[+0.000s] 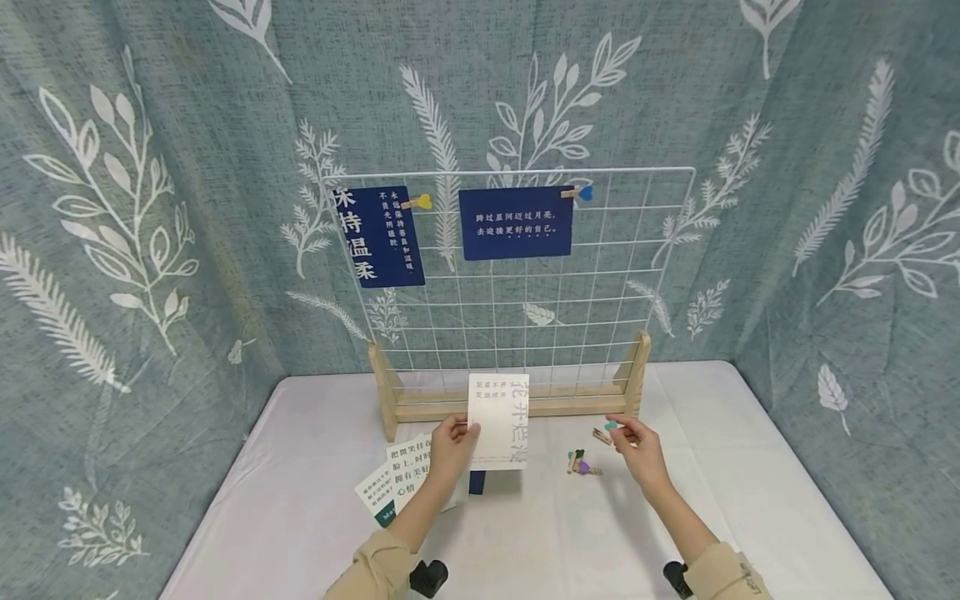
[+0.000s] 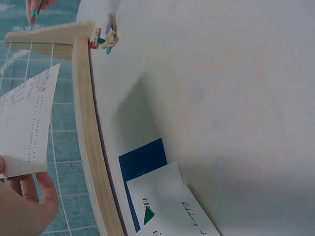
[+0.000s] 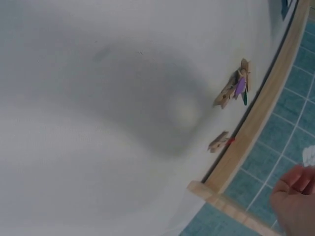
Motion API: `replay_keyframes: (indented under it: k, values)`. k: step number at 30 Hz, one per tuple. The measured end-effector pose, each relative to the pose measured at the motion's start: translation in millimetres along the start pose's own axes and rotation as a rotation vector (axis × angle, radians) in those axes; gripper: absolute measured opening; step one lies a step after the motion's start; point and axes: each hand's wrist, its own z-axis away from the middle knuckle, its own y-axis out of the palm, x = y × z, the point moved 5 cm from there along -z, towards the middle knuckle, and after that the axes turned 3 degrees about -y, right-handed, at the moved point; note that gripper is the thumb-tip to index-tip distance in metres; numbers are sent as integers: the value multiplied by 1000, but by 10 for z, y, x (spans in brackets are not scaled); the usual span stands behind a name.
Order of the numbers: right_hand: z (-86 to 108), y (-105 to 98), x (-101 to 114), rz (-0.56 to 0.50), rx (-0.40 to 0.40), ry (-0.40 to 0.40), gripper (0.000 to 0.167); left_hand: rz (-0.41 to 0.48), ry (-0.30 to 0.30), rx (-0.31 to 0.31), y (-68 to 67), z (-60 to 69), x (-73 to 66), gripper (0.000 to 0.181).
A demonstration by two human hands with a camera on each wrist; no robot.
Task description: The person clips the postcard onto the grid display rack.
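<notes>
My left hand holds a white card with grey and dark lettering, thumb in front and fingers behind its left edge. The card is upright before the lower part of a white wire grid. To the right, my right hand pinches a small clothespin with a teal decoration, mostly hidden by the fingers. Below it on the table lie a clothespin with a red decoration and a small heap of clothespins with purple and green decorations.
Two dark blue cards hang on the grid, the left one by a yellow-heart clothespin, the right one by a blue-heart one. The grid stands in a wooden base. White printed cards and a blue card lie at left.
</notes>
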Motion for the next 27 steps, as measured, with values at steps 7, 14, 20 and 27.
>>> replay_keyframes:
  k: [7, 14, 20, 27]
  values:
    - [-3, -13, -7, -35, -9, 15, 19, -15, 2, 1, 47, -23, -39, 20]
    - [0, -37, -2, -68, -12, 29, 19, -17, 35, 24, 78, -49, -84, 20]
    - [7, -51, -14, -56, -20, 58, 21, -23, 57, 41, 102, -97, -134, 20]
    - [10, -51, 2, -53, -20, 37, 18, -28, 96, 42, 144, -159, -236, 18]
